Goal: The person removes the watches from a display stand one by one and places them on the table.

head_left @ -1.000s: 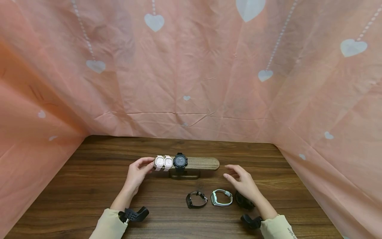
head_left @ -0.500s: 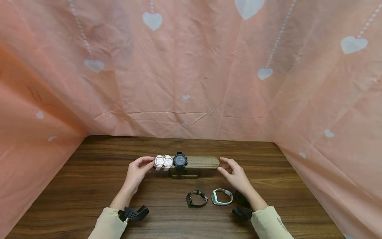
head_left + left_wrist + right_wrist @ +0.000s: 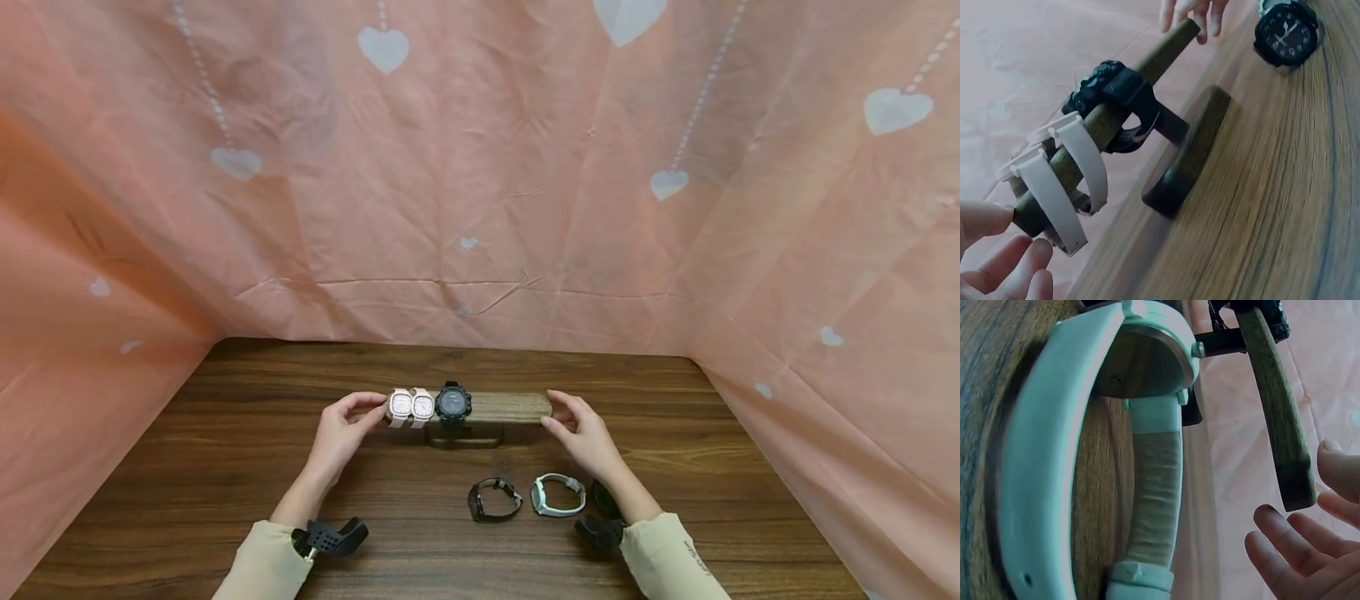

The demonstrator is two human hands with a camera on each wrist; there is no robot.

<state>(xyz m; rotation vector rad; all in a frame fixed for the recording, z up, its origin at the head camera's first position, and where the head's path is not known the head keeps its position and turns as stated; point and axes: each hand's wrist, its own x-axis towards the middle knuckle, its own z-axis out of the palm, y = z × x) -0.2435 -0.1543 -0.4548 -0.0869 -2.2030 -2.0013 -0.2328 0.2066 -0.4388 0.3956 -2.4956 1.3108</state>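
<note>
A wooden watch stand [image 3: 513, 408] carries two pale pink watches [image 3: 412, 406] side by side at its left end and a chunky black watch [image 3: 453, 403] beside them. My left hand [image 3: 337, 437] pinches the bar's left end; the left wrist view shows its thumb on the end and fingertips beneath. At the opposite end, my right hand [image 3: 592, 437] has thumb and fingers around the bar's tip. In the right wrist view, its spread fingers [image 3: 1272, 528] lie close to the tip, and firm contact is hard to judge there.
Nearer than the stand, a dark-strapped watch [image 3: 477, 504] and a pale mint watch [image 3: 558, 510] lie on the wooden table [image 3: 420, 533]. A dark watch [image 3: 604, 500] is partly hidden by the right forearm. Pink curtain [image 3: 480, 167] encloses the back and sides.
My right hand has come left from beside the stand to its right end. The left hand keeps its place at the left end, and the watches have not moved.
</note>
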